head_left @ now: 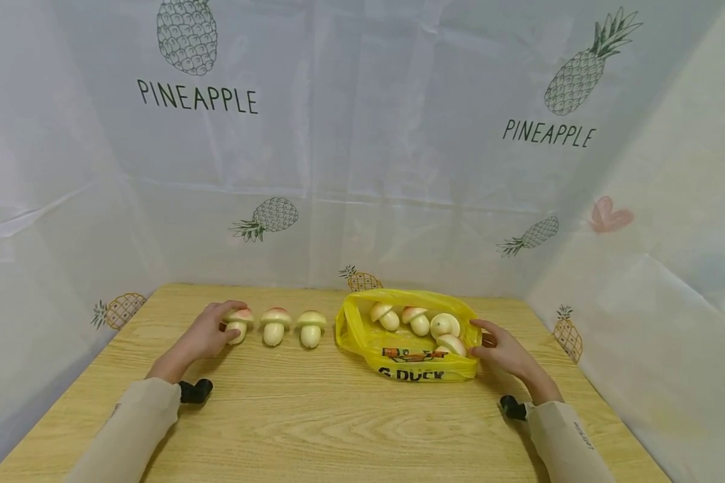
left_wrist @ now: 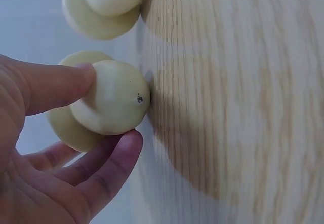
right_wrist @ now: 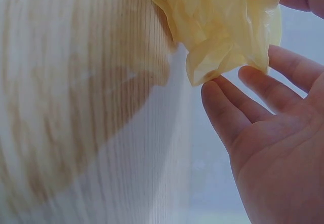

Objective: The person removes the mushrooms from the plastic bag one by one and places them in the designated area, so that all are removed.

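Observation:
At the left end of a row of three toy mushrooms, my left hand (head_left: pixel 208 330) holds a mushroom (left_wrist: pixel 114 100) on the tabletop. Its thumb lies on the stem and its fingers curl around the other side. Beside it stand a middle mushroom (head_left: pixel 274 327) and a right-hand mushroom (head_left: pixel 311 328), each with a pale stem and pinkish or cream cap. A yellow plastic bag (head_left: pixel 362 345) lies to the right, its mouth spread, with several mushrooms (head_left: pixel 417 320) inside. My right hand (head_left: pixel 504 350) touches the bag's right edge, its fingers extended and thumb apart.
The light wooden table (head_left: pixel 338 429) carries everything. A pale curtain (head_left: pixel 374 154) printed with pineapples hangs behind it and along both sides. Black wrist-worn pieces show beside the left sleeve (head_left: pixel 129 426) and right sleeve (head_left: pixel 564 439).

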`<state>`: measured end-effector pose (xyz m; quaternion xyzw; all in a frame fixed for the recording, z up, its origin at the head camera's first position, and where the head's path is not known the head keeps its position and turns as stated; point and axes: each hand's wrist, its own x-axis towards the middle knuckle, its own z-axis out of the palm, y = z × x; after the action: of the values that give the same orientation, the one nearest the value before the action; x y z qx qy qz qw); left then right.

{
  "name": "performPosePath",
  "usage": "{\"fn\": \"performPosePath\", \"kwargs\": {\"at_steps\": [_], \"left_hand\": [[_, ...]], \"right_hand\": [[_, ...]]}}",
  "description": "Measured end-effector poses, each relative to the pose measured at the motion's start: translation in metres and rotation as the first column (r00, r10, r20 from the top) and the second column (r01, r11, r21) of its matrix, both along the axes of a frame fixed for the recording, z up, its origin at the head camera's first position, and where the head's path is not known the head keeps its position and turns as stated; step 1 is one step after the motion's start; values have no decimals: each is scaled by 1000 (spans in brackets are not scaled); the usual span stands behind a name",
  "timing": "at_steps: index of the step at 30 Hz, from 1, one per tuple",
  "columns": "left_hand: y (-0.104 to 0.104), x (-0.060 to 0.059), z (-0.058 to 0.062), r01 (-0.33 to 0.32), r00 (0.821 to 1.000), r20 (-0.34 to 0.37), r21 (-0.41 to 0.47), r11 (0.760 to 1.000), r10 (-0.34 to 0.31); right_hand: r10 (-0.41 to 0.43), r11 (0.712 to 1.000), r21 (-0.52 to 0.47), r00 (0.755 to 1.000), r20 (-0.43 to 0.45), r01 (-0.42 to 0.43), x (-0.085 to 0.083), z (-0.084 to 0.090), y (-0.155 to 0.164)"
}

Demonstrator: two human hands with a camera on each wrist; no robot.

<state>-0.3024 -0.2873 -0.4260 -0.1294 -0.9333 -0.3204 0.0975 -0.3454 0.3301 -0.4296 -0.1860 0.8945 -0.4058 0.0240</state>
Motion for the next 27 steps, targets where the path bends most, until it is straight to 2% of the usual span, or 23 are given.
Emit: {"fn": "performPosePath", "kwargs": {"at_steps": [12,27], "left_hand": [[1,-6,-2,27,999,47,8,1000,-27],[4,-4,1,47,999,18,28,998,-48]], "right_hand": [[5,1000,15,1000,-11,-4,0,0,0],[5,1000,2,1000,-9,-5,2,1,0]]}}
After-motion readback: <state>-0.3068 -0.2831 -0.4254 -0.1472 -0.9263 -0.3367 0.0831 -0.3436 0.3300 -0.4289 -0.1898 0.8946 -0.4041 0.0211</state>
